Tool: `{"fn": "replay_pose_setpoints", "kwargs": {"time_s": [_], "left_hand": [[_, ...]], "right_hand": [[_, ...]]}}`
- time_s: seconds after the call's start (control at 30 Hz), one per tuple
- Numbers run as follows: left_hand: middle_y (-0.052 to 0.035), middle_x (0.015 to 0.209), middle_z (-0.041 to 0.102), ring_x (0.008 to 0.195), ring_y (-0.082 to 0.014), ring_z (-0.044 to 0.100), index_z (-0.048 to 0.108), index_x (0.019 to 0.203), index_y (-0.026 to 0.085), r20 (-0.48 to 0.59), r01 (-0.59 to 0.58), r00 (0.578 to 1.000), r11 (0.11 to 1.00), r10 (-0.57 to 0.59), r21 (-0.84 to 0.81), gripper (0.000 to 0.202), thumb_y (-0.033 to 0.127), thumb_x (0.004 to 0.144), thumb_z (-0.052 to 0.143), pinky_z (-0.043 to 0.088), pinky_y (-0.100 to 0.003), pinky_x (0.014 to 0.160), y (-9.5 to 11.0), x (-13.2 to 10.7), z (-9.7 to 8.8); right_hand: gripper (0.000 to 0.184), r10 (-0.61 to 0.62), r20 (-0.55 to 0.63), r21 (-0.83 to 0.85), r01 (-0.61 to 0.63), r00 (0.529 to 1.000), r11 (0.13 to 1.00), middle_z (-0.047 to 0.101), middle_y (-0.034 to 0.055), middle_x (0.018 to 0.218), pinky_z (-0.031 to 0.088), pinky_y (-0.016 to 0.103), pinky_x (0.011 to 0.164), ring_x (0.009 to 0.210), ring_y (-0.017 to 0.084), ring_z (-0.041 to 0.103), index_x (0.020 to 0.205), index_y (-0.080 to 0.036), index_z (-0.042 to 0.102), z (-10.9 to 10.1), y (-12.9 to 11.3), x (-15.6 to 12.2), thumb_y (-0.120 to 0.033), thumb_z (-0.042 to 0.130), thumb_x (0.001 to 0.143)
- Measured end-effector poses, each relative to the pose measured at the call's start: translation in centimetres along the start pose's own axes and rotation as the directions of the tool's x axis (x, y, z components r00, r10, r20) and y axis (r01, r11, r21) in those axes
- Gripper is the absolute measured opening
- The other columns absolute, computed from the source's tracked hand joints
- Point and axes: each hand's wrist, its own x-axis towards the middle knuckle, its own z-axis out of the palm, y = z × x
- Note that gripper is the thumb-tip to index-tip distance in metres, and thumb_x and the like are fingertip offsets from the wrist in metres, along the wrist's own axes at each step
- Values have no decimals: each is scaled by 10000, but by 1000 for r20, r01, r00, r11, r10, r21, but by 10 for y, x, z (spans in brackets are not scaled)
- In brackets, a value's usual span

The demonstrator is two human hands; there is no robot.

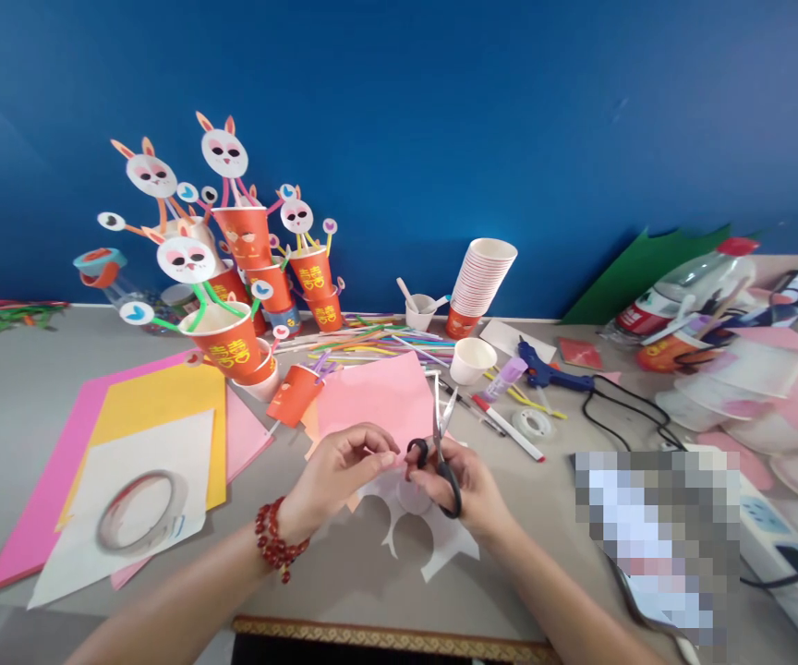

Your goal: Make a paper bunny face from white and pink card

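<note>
My right hand (465,489) grips black-handled scissors (442,441), their blades pointing up and slightly apart against a pink paper sheet (378,397). My left hand (340,471), with a red bead bracelet at the wrist, pinches the near edge of that pink sheet beside the scissor handles. Under both hands lies a white paper (433,540) with round cut-outs in it.
Orange paper cups with rabbit faces (233,277) stand at the back left, a stack of white cups (482,277) behind centre. Coloured sheets and a tape roll (141,511) lie left. A blue glue gun (544,372), marker, straws and a plastic bottle (690,296) lie right.
</note>
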Motion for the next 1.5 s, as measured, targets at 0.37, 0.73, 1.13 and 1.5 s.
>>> {"fn": "replay_pose_setpoints", "kwargs": {"time_s": [0.37, 0.73, 1.13, 1.5], "left_hand": [[-55, 895, 628, 841, -161, 603, 635, 768, 154, 69, -111, 993, 978, 100, 176, 118, 209, 872, 630, 463, -254, 761, -11, -1, 10], [-68, 948, 645, 878, -180, 621, 581, 984, 164, 98, -13, 995, 996, 22, -89, 164, 271, 877, 644, 479, -304, 812, -16, -7, 21], [-13, 757, 593, 717, -123, 544, 569, 816, 150, 39, 30, 999, 997, -28, -68, 205, 331, 900, 612, 422, -235, 686, -16, -5, 24], [-19, 786, 589, 756, -142, 553, 568, 824, 156, 12, 16, 1000, 998, -15, -62, 193, 331, 897, 603, 435, -252, 721, -18, -5, 26]], "right_hand": [[334, 72, 11, 84, -73, 997, 994, 560, -31, 564, 336, 214, 509, 523, 96, 439, 666, -170, 558, 6, -5, -1, -387, 806, 610], [235, 18, -149, 227, 16, 989, 974, 551, -43, 557, 313, 199, 477, 478, 67, 390, 705, -163, 601, 11, 3, -3, -322, 773, 710], [223, -23, -56, 208, 34, 998, 977, 583, -28, 614, 379, 206, 549, 574, 108, 502, 763, -165, 616, 11, -2, -3, -298, 780, 694], [264, -18, -123, 163, 38, 992, 986, 591, -23, 612, 399, 219, 566, 573, 113, 512, 717, -165, 597, 14, 2, -1, -357, 778, 697]]}}
